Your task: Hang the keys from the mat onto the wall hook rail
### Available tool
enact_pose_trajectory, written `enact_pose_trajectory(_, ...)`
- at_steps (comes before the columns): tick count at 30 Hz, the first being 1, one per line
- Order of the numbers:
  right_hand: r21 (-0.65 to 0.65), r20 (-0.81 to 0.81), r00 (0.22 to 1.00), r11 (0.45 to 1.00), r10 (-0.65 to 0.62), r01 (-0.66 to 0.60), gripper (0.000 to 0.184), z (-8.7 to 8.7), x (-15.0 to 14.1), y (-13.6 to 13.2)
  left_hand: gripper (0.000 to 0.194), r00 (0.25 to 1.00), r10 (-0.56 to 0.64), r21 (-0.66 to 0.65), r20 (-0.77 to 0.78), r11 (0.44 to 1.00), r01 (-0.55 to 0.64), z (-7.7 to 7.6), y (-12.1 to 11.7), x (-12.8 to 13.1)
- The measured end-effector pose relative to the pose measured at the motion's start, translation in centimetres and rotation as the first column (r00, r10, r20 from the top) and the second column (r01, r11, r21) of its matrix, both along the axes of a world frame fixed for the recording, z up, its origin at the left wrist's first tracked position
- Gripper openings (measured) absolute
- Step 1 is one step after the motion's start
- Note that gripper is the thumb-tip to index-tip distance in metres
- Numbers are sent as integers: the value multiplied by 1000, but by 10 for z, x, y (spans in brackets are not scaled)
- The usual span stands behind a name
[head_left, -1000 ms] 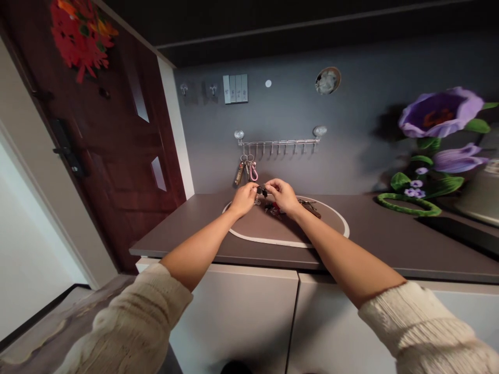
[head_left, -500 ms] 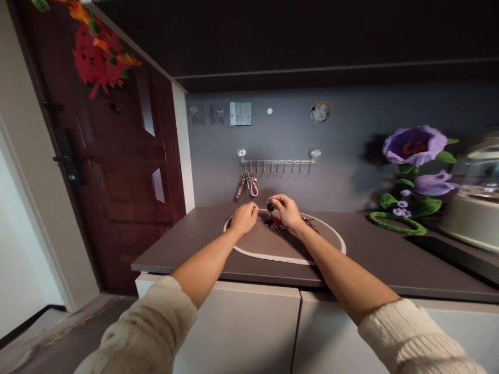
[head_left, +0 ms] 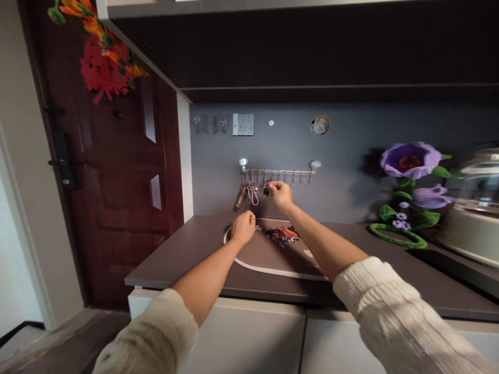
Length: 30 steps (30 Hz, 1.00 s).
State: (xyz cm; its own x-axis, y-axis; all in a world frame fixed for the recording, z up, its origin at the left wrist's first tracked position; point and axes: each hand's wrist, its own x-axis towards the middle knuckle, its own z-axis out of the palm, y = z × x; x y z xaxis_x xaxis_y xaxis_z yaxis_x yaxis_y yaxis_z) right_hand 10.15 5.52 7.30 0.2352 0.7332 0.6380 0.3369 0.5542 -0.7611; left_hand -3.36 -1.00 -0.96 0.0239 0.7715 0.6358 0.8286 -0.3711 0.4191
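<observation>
My right hand (head_left: pixel 281 196) is raised just below the hook rail (head_left: pixel 278 171), its fingertips pinching a ring with black-headed keys (head_left: pixel 266 191). On the rail's left hooks hang a key ring with a brown tag (head_left: pixel 240 197) and one with a pink loop (head_left: pixel 254 197). Lower down, my left hand (head_left: pixel 244 227) is closed over the left part of the mat (head_left: pixel 273 268); what its fingers hold, if anything, is hidden. Beside its fingertips shows a small silver piece (head_left: pixel 258 227). A pile of keys with red and orange parts (head_left: pixel 286 234) lies on the mat.
A dark cabinet (head_left: pixel 296 52) overhangs the counter (head_left: pixel 167 249). Purple fabric flowers (head_left: pixel 411 158) and a pale, glass-topped appliance (head_left: pixel 473 223) stand at the right. At the left is a dark red door (head_left: pixel 125 218). Switches (head_left: pixel 243 124) sit above the rail.
My right hand has lifted the black-headed keys from over the mat up towards the rail, uncovering the key pile. My left hand stays near the mat. The view has tilted up slightly.
</observation>
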Motion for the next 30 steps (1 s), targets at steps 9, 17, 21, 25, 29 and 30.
enact_pose_trajectory(9,54,11,989,987,-150,149,24,17,-24,39,21,998,25,-6,59,1000,-25,-2,7,0)
enact_pose_trajectory(17,31,71,965,967,-254,252,25,18,-35,38,21,997,36,1,71,999,-36,-3,11,0)
enact_pose_trajectory(21,8,106,948,954,-300,301,26,16,-36,33,21,996,45,-21,77,999,-44,-2,10,0)
enact_pose_trajectory(25,0,102,947,952,-304,306,27,10,-35,32,22,994,58,-34,93,998,-55,-2,10,0)
enact_pose_trajectory(29,-4,77,953,955,-294,295,26,4,-34,33,22,992,65,-41,107,997,-61,-1,9,-1)
enact_pose_trajectory(30,-3,73,954,957,-290,291,26,2,-34,33,22,992,64,-41,108,997,-60,-1,9,-1)
